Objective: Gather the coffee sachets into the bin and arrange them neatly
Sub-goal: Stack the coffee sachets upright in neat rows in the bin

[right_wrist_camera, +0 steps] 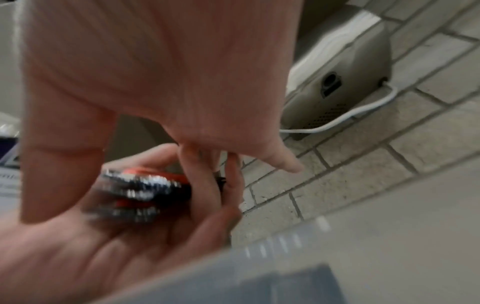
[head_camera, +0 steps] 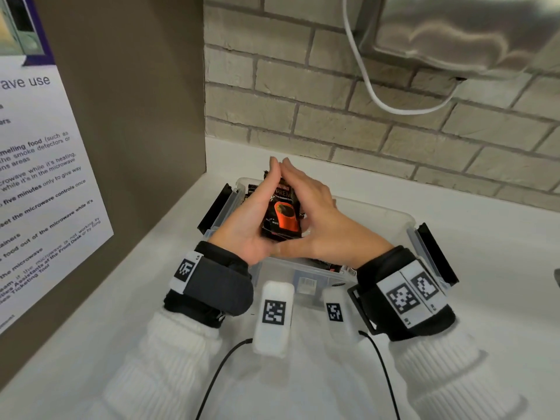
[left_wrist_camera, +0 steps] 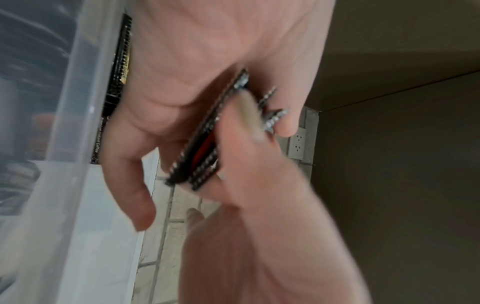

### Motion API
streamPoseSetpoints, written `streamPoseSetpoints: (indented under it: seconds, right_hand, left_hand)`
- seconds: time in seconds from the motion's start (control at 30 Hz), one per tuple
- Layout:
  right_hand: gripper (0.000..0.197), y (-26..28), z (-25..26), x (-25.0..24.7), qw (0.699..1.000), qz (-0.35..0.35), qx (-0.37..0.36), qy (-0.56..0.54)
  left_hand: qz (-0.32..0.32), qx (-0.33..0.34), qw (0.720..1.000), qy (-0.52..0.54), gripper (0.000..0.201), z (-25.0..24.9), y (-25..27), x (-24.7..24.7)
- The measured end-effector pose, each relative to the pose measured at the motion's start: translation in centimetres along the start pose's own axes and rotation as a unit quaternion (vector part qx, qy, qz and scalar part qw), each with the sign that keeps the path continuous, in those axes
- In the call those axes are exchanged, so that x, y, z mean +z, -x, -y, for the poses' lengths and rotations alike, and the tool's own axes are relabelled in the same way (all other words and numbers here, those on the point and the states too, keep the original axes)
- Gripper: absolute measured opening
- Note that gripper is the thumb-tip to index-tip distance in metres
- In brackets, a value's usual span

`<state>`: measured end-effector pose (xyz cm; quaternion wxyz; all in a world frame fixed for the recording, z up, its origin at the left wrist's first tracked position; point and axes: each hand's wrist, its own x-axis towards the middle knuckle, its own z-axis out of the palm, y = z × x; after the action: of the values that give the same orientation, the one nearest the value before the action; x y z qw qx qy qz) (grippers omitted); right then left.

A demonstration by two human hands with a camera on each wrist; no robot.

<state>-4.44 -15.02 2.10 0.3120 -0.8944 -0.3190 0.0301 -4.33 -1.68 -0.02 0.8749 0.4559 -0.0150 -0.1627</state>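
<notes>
Sachet stack [right_wrist_camera: 140, 191] blurred, count unclear; bin [head_camera: 378, 213] interior mostly hidden by hands

The left hand [left_wrist_camera: 182, 82] fills the upper middle of the frame, palm toward the camera, its thumb pointing down at centre left. The right hand [left_wrist_camera: 259, 205], blurred, rises from the lower middle. Between them a small stack of sachets [left_wrist_camera: 205, 148] is pressed edge-on, black with crimped silvery ends and a red strip. At left runs the clear bin [left_wrist_camera: 75, 98] wall, another sachet [left_wrist_camera: 116, 82] behind it. Brick wall [left_wrist_camera: 166, 236] shows below; a brown panel [left_wrist_camera: 402, 164] fills the right.
</notes>
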Motion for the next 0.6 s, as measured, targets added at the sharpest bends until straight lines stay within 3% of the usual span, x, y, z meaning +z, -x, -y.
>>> streamPoseSetpoints:
  seconds: [0.13, 0.27, 0.43, 0.6]
  right_hand:
    - [0.091, -0.4, 0.3, 0.5, 0.993, -0.084, 0.033, 0.082]
    - [0.115, -0.6, 0.1, 0.9, 0.993, -0.066, 0.046, 0.087]
    - [0.089, -0.6, 0.0, 1.0, 0.984, -0.105, 0.069, 0.128]
    - [0.11, -0.6, -0.3, 1.4, 0.986, -0.09, 0.044, 0.13]
  left_hand:
    - [0.027, -0.002, 0.999, -0.029, 0.056, 0.2, 0.1, 0.3]
    - [0.013, 0.005, 0.997, -0.069, 0.051, 0.3, 0.1, 0.4]
    - [0.007, 0.008, 0.998, -0.068, 0.057, 0.2, 0.0, 0.5]
    - [-0.022, 0.045, 0.99, -0.135, 0.063, 0.5, -0.3, 0.6]
